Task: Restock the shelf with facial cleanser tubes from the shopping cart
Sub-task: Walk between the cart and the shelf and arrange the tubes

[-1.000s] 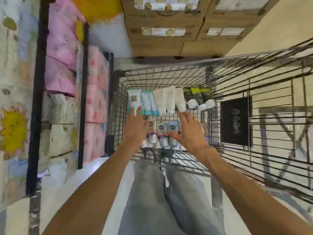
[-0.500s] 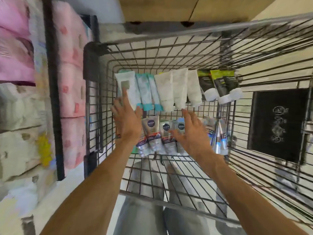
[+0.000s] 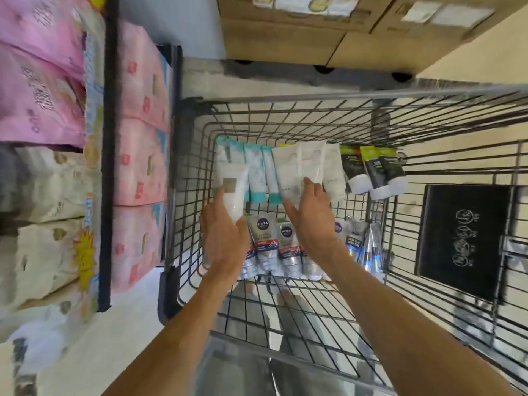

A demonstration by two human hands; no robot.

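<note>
Inside the cart (image 3: 285, 118), both hands grasp white tubes, labels blurred, above NIVEA MEN tubes (image 3: 264, 241)

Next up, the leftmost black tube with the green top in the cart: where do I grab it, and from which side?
Take the black tube by its flat mid-body, just above the white cap, coming from above with the right hand. It lies flat against neighbouring tubes, so side access looks tight.
</note>
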